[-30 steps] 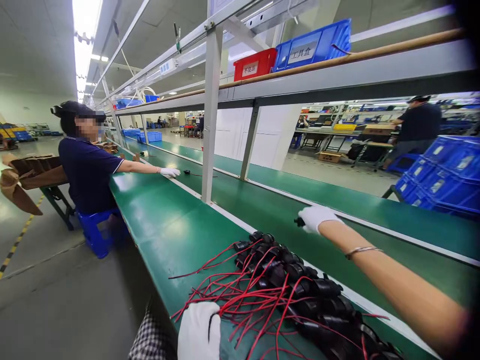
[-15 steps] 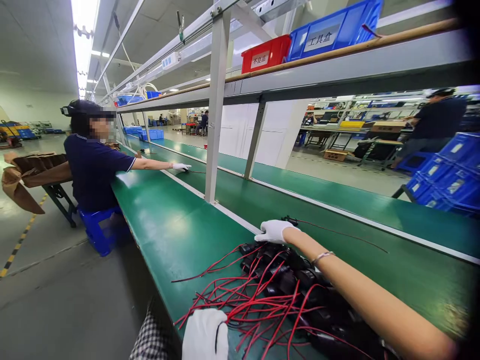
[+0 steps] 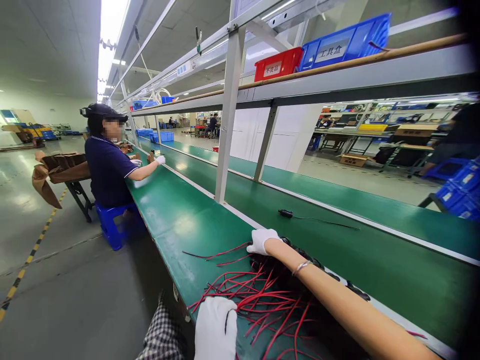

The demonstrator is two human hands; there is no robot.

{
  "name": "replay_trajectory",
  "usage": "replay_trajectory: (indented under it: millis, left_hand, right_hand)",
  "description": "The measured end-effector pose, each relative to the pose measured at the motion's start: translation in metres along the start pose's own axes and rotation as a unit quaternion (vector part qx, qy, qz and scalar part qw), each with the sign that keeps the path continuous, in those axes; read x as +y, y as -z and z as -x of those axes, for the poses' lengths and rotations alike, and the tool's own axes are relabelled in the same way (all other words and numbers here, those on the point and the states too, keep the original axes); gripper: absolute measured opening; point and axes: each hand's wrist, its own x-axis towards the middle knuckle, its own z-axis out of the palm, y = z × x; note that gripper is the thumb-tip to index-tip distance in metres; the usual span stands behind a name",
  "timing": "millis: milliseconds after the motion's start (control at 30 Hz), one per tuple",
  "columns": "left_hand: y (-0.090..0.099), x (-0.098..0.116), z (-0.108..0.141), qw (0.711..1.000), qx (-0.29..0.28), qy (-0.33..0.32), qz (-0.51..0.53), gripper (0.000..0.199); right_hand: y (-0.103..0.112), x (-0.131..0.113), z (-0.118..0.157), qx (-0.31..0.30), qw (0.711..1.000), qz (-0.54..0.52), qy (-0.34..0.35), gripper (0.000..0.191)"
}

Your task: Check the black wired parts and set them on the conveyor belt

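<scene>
My right hand (image 3: 262, 241), in a white glove, reaches to the far left end of a pile of black wired parts (image 3: 288, 272). Its fingers curl down against the pile; what they grip is hidden. Thin red-and-black wires (image 3: 258, 295) fan out from the pile across the green bench. Low in the view, my gloved left hand (image 3: 216, 327) is closed beside these wires, several of which run up to its thumb side. Whatever lies inside its fingers is out of sight. One black cylindrical part (image 3: 285, 213) with a thin wire tail lies by itself on the green belt.
A white post (image 3: 227, 115) rises between bench and belt. Overhead, a shelf carries a red bin (image 3: 277, 65) and a blue bin (image 3: 345, 44). Farther left, a co-worker (image 3: 108, 165) sits on a blue stool at the same green bench (image 3: 176, 215).
My right hand has drawn back from beside the single black part to the pile, leaving that part on the belt. The co-worker's outstretched arm has pulled in. The view has shifted slightly.
</scene>
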Motion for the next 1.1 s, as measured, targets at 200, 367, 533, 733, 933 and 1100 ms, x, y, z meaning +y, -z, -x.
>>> replay_trajectory:
  millis: [200,367,533,733,933,1100]
  left_hand:
    - [0.046,0.026,-0.022,0.995,-0.009,0.049,0.091,0.031]
    - [0.081,0.069,-0.047,0.986,0.031,0.070,0.145,0.029]
    - [0.090,0.093,-0.049,0.909,-0.163,0.080,0.375,0.043]
    - [0.092,0.089,-0.029,0.892,-0.185,0.095,0.400,0.053]
    - [0.087,0.097,-0.021,0.949,-0.107,0.072,0.286,0.034]
    - [0.076,0.105,-0.011,0.985,-0.028,0.058,0.158,0.018]
  right_hand:
    - [0.020,-0.010,0.051,0.153,0.987,-0.014,0.043,0.030]
    - [0.012,-0.027,0.129,0.280,0.939,-0.050,0.193,0.045]
    - [-0.014,-0.039,0.183,0.424,0.830,-0.103,0.348,0.055]
    - [-0.013,-0.020,0.215,0.365,0.803,-0.321,0.346,0.052]
    - [-0.021,-0.018,0.215,0.287,0.813,-0.418,0.287,0.042]
    - [-0.034,-0.036,0.212,0.231,0.838,-0.424,0.254,0.035]
